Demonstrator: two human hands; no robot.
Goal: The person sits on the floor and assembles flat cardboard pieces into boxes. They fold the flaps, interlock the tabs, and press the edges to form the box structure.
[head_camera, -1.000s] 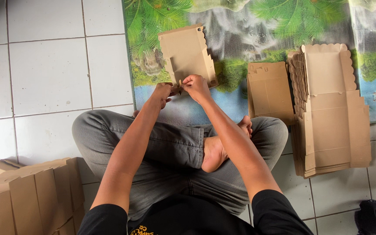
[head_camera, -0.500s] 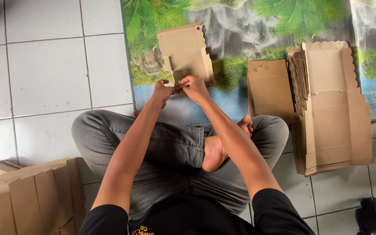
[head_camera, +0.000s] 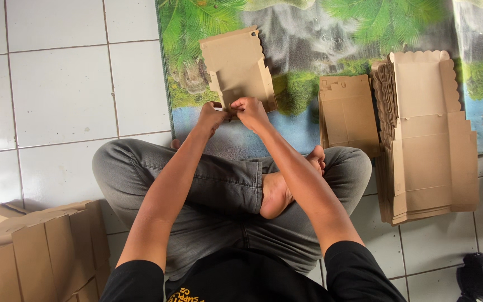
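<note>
Gripping cardboard box blank (head_camera: pixel 236 67) as before, left hand (head_camera: pixel 211 116), right hand (head_camera: pixel 250 109) unmoved

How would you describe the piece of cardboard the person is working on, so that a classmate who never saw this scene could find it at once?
Start at the mat printed with green palms, spread over the white tiled floor. At its left end lies a flat brown cardboard blank, scallop-edged, with the left hand and right hand pinching its near edge. Unlike the tall stack of blanks on the right, it lies single.
</note>
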